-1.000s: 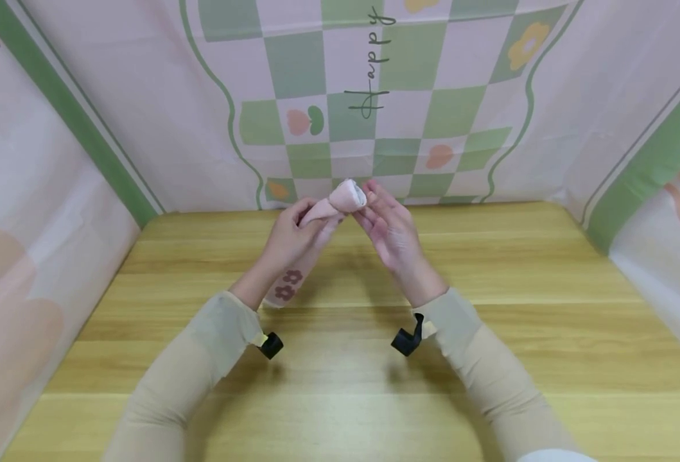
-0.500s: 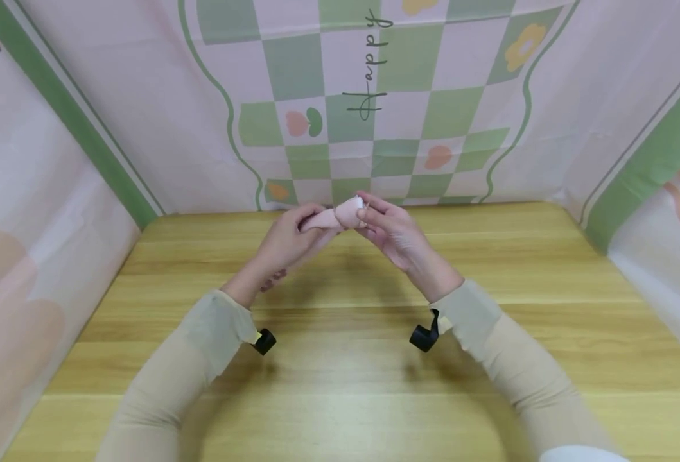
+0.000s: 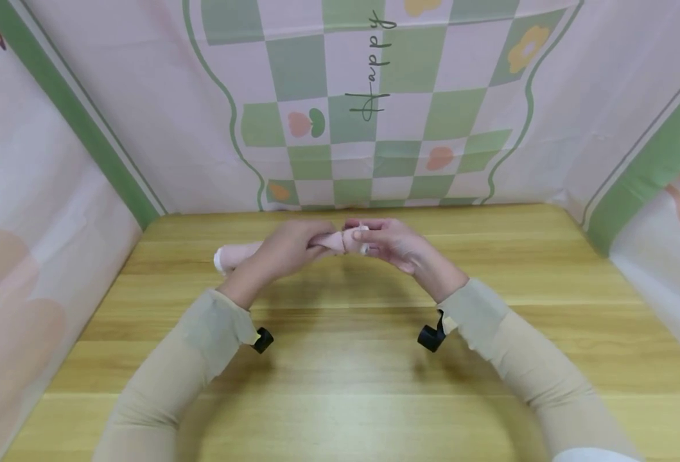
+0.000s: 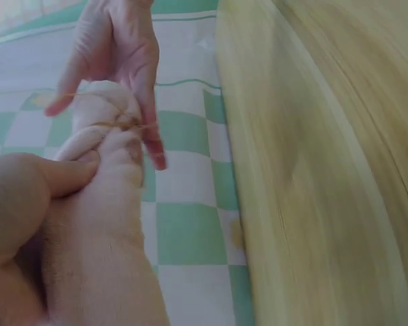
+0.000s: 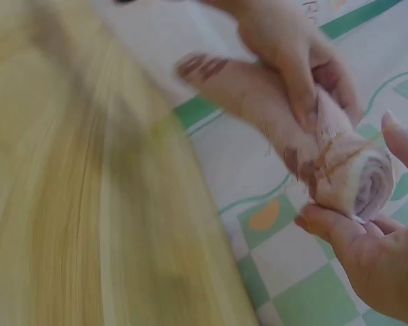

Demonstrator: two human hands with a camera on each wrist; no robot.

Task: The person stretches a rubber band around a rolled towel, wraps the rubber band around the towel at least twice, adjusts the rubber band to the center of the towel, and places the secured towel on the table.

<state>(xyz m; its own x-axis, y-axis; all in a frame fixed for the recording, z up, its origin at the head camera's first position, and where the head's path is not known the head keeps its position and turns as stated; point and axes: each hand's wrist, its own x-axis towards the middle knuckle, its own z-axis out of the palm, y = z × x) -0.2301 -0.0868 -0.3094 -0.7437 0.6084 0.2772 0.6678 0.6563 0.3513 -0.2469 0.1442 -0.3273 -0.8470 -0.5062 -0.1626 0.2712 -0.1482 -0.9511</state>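
Note:
A pink towel with dark flower prints is rolled into a long tube, held up over the table. My left hand grips the roll around its middle, thumb pressed on the cloth in the left wrist view. A thin tan rubber band circles the towel near its far end, with a strand stretched out to the other hand. My right hand surrounds that end, thumb and fingers spread to either side and holding the band stretched. The spiral end of the roll faces the right palm.
A wooden table lies beneath both hands. Behind it hangs a green-and-white checked cloth with printed writing, and further printed cloth encloses the sides. Small black cameras stick out from both wrists.
Both hands have come down and nearer with the towel. The towel has swung from slanting to nearly level, its loose end now out to the left. My right hand has closed in around the rolled end.

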